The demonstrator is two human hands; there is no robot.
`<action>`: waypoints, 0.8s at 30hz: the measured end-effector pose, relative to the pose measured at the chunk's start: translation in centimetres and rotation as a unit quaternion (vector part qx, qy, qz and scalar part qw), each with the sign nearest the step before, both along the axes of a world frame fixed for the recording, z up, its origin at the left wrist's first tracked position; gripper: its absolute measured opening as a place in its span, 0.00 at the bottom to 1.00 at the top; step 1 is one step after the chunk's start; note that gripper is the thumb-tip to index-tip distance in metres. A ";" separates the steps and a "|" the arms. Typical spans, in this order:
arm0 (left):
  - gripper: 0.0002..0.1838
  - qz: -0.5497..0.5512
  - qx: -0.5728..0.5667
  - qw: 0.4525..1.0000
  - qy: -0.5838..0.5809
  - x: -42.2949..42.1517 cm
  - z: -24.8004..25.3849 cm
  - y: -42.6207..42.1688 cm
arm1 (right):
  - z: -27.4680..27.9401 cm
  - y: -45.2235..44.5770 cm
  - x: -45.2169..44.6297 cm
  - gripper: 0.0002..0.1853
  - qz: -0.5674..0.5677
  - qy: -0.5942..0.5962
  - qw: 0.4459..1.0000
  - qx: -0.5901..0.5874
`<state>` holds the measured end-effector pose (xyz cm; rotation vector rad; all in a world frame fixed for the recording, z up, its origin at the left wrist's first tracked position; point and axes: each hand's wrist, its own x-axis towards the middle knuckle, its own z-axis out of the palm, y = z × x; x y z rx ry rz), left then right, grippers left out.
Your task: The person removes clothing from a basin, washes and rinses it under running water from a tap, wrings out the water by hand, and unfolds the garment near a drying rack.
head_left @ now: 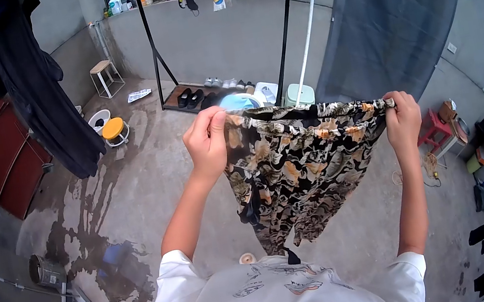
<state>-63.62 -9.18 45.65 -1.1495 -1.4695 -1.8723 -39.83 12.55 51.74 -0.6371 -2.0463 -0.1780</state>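
A pair of floral-print trousers [306,165] in black, cream and orange hangs in front of me, its gathered elastic waistband stretched sideways. My left hand [206,138] is closed on the waistband's left end, thumb on top. At the right end, my right hand [403,116] grips the same waistband with its fingers curled round it. Below, the legs dangle over the floor and narrow toward my shirt. Part of the waist opening shows between the front and back edges.
Behind the trousers stands a black clothes rack [153,56] with shoes on its base and a blue basin [240,101] nearby. Dark clothing [45,101] hangs at the left. A yellow stool [115,130] stands on the partly wet concrete floor [148,167]. A red stool [434,130] is at the right.
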 end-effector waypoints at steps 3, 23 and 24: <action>0.07 -0.019 -0.030 0.998 -0.058 -3.6 -0.2 -0.1 | 1.5 0.4 -4.6 0.06 0.014 -0.022 0.999 0.028; 0.04 -0.170 0.074 0.881 -0.436 -23.3 -1.3 2.2 | -1.1 10.1 -30.1 0.10 0.236 0.004 0.968 0.085; 0.05 -0.179 0.079 0.877 -0.438 -24.1 -0.3 3.1 | -0.9 11.1 -31.2 0.10 0.248 0.001 0.966 0.067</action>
